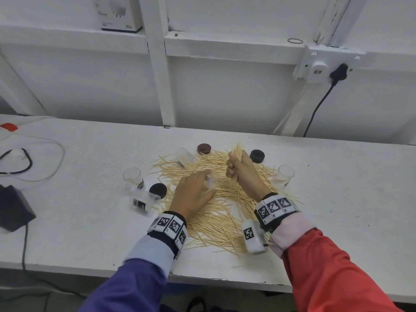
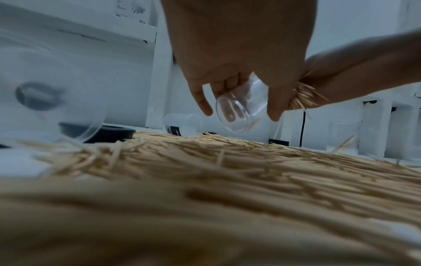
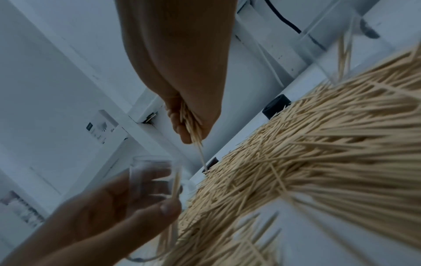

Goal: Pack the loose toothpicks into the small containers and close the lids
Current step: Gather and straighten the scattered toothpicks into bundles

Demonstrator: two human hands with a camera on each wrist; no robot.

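Note:
A wide heap of loose toothpicks (image 1: 216, 212) covers the middle of the white bench (image 1: 90, 233). My left hand (image 1: 198, 190) grips a small clear container (image 2: 241, 109), tilted, a little above the heap; it shows again as a clear container (image 3: 152, 176) in the right wrist view. Just right of it my right hand (image 1: 238, 167) is fisted round a bundle of toothpicks (image 1: 237, 152) that sticks out above and below the fist. The bundle's lower ends (image 3: 193, 129) hang above the heap, next to the container's mouth.
Other clear containers: one upright (image 1: 132, 176) at the left, one lying (image 1: 144, 201) beside a black lid (image 1: 158, 190), one lying (image 1: 184, 156) at the back, one upright (image 1: 284, 176) at the right. A brown lid (image 1: 204, 148) and a black lid (image 1: 257, 156) lie behind. Cables and a black box (image 1: 13, 208) sit far left.

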